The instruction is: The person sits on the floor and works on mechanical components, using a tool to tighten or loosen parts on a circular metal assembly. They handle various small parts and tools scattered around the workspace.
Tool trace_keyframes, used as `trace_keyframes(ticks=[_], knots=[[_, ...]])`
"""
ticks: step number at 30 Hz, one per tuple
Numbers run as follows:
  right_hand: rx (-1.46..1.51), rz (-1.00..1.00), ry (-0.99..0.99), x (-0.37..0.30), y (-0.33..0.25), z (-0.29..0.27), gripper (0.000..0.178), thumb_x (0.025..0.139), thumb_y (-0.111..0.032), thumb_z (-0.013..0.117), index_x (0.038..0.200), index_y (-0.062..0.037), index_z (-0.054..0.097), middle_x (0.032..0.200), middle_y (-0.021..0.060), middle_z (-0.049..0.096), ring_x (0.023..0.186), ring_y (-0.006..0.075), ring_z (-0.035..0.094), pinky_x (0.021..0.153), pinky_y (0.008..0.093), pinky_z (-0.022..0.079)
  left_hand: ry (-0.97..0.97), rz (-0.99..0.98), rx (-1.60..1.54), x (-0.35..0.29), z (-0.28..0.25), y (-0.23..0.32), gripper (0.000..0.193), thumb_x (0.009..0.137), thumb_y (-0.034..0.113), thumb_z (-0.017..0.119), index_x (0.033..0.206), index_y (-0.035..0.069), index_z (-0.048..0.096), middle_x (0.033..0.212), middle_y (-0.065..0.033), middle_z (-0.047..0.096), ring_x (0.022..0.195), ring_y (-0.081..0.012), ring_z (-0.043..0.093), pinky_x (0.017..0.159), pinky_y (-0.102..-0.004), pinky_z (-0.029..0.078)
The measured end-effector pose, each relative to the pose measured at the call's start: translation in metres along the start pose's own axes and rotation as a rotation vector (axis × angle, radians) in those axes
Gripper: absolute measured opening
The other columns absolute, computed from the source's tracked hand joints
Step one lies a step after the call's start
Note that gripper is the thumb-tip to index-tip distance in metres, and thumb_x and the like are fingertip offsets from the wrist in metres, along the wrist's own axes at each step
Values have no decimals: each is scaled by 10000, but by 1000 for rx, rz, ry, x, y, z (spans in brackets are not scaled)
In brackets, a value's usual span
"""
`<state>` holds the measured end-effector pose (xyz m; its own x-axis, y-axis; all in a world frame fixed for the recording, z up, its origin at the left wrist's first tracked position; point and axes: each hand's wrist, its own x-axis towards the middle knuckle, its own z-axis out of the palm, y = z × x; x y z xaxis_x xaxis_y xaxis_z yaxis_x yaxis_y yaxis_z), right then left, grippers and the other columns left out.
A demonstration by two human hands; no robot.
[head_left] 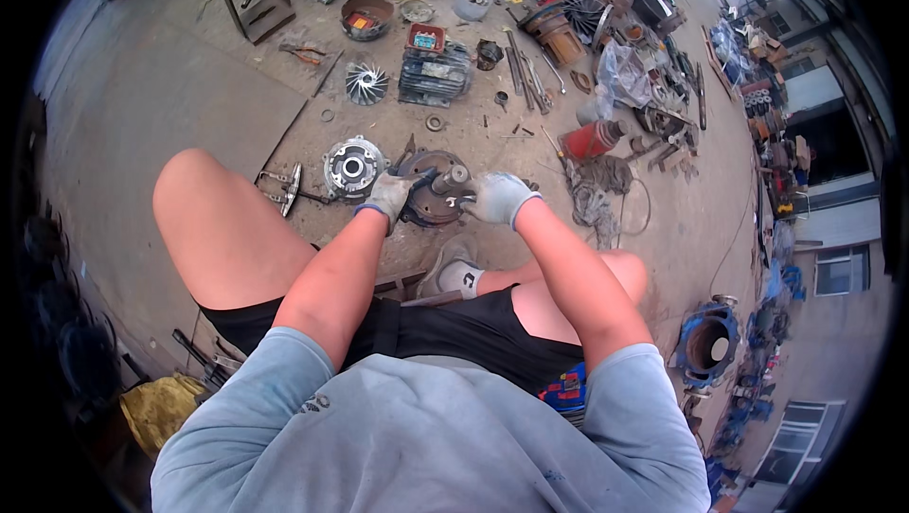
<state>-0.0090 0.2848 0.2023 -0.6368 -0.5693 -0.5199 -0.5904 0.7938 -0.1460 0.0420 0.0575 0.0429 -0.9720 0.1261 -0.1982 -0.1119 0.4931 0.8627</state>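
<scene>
A round, dark metal flange with a stubby shaft standing up from it lies on the floor in front of me. At its left rim is my left hand in a pale work glove, fingers closed; whether they grip the rim or a small part there is hard to see. My right hand, also gloved, is closed on a wrench whose silver open end lies over the flange's right side. Just left of my left hand sits a silver ribbed end cover with a hole in its middle.
Beyond the flange stand an electric motor and a finned fan wheel. A puller lies near my left knee. To the right are a red bottle jack, a rag heap and a blue pump casing. Steel bars lie farther off.
</scene>
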Motion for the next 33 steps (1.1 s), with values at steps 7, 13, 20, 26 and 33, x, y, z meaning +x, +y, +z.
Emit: trace_keyframes(ticks=[7, 13, 20, 26, 33], knots=[[-55, 13, -60, 13, -16, -16, 413, 862, -443, 729, 1060, -89, 804, 1123, 198, 765, 1092, 357, 722, 968, 444, 560, 31, 252, 459, -4, -6, -14, 652, 955, 24, 590, 1481, 409, 586, 1182, -112, 758, 960, -270, 763, 885, -377, 614], [-158, 31, -47, 20, -34, -43, 428, 778, -438, 816, 1057, -113, 807, 1113, 157, 776, 1062, 335, 734, 935, 449, 571, -34, 277, 629, -5, -17, 1, 655, 949, 64, 599, 1497, 421, 557, 1157, -100, 764, 964, -292, 762, 865, -406, 608], [19, 188, 33, 13, -23, -21, 477, 799, -505, 810, 1039, -92, 801, 1104, 183, 770, 1045, 367, 730, 927, 462, 572, 27, 373, 644, 0, -10, -9, 658, 962, 112, 593, 1527, 438, 509, 1163, -73, 770, 953, -272, 768, 861, -401, 603], [1020, 582, -239, -19, -54, 59, 559, 1109, -484, 446, 970, -37, 752, 847, 166, 755, 791, 292, 761, 706, 437, 613, 106, 319, 614, 2, -2, -23, 664, 943, 150, 652, 1534, 413, 502, 1209, -60, 763, 988, -261, 762, 873, -379, 599], [2134, 532, -68, -15, -109, 106, 435, 1122, -420, 423, 1064, -65, 669, 845, 83, 684, 773, 310, 736, 727, 469, 625, -9, 215, 495, 12, 4, -22, 597, 978, 210, 644, 1538, 366, 509, 1228, -77, 757, 1048, -232, 752, 904, -362, 597]])
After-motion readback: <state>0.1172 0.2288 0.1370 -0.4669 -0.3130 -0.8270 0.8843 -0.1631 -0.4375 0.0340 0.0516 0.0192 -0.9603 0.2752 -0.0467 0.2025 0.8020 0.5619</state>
